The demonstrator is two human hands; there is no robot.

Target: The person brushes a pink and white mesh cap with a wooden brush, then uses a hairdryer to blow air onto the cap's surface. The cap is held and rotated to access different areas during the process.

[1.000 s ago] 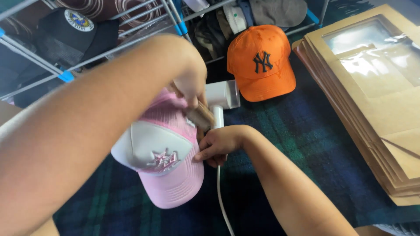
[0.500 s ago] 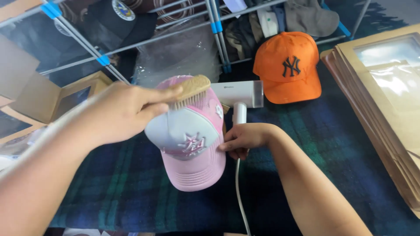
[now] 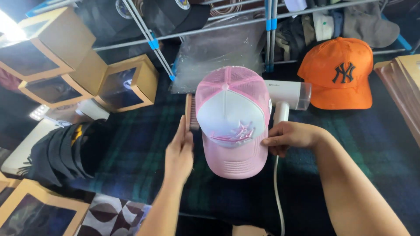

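A dark green and blue plaid cloth (image 3: 131, 153) covers the tabletop, with a metal rack (image 3: 153, 41) of caps behind it and brown window boxes (image 3: 127, 83) at the left. The left hand (image 3: 179, 153) lies just left of the pink cap (image 3: 232, 122), fingers (image 3: 181, 131) together and wrapped on a wooden brush (image 3: 189, 113) that stands on edge, touching the cap's side; the bristles are blurred, so which way they face is hard to tell. The right hand (image 3: 291, 136) is at the cap's right edge, its fingers (image 3: 271, 141) curled shut around the handle of a white steamer (image 3: 286, 98), fingertips touching the brim's corner. The cap sits mid-tabletop over the steamer, brim toward the person: white front panel with pink embroidery, pink mesh back, pink stitched brim. An orange cap (image 3: 339, 74) lies well apart at the right, a black pile (image 3: 65, 148) at the left.
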